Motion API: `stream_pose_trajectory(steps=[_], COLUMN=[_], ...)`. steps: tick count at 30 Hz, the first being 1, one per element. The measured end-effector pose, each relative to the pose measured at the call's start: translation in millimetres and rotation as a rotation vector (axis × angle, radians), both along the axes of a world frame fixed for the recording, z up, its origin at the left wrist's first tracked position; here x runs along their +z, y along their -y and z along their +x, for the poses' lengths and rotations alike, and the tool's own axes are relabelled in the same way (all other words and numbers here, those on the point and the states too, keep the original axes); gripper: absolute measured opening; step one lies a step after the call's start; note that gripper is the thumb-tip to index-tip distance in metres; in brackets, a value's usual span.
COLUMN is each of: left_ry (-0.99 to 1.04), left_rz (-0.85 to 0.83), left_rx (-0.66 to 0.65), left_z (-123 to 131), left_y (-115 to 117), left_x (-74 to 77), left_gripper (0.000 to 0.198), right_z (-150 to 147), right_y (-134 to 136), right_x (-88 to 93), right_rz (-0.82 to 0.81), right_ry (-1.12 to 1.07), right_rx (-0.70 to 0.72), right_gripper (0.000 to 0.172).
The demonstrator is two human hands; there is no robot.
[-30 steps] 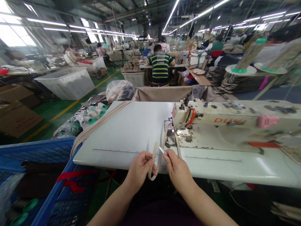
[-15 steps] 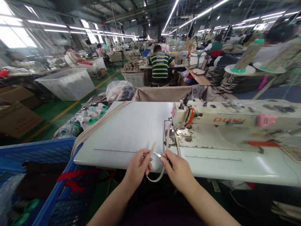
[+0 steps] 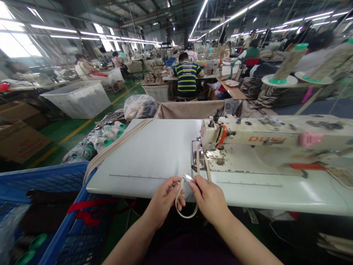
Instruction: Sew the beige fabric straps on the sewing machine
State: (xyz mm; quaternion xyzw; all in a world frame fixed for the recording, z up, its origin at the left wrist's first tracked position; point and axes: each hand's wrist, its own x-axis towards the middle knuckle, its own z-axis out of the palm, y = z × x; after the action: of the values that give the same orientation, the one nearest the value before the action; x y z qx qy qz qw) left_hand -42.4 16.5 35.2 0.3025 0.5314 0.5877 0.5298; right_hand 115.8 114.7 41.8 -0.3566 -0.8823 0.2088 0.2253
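Note:
Near the table's front edge, my left hand (image 3: pixel 168 197) pinches the end of a narrow beige strap (image 3: pixel 187 216) between thumb and fingers. The strap hangs in a loop below both hands. My right hand (image 3: pixel 207 197) is closed around small metal thread snips (image 3: pixel 188 177), their handles hidden in the palm. The blades are at the strap's end, just above my left fingertips. A faint, blurred beige scrap shows just beyond the blade tips. Two lengths of strap run from behind my right hand up to the needle area of the sewing machine (image 3: pixel 248 134).
A bundle of beige straps (image 3: pixel 110 149) lies over the table's left side. A blue plastic crate (image 3: pixel 62 217) with a red ribbon (image 3: pixel 91 206) stands at the left. Thread cones (image 3: pixel 111 134) lie beyond it. A person in a striped shirt (image 3: pixel 188 75) sits ahead.
The snips have moved onto the strap end, and the part that stuck up above my left fingers is gone, with a blurred scrap there now. The strap's loop hangs rounder and lower.

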Motion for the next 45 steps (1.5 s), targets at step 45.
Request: stream_pose_trajectory(steps=[45], left_ry=[-1.163], left_rz=[-0.037], left_rx=[-0.226], left_z=[-51], left_y=[-140], left_x=[-17.8], left_gripper=[0.078], right_z=[122], right_y=[-41], right_x=[-11.6], right_rz=[-0.188], right_ry=[-0.352], right_rx=[-0.383], right_gripper=[0.057])
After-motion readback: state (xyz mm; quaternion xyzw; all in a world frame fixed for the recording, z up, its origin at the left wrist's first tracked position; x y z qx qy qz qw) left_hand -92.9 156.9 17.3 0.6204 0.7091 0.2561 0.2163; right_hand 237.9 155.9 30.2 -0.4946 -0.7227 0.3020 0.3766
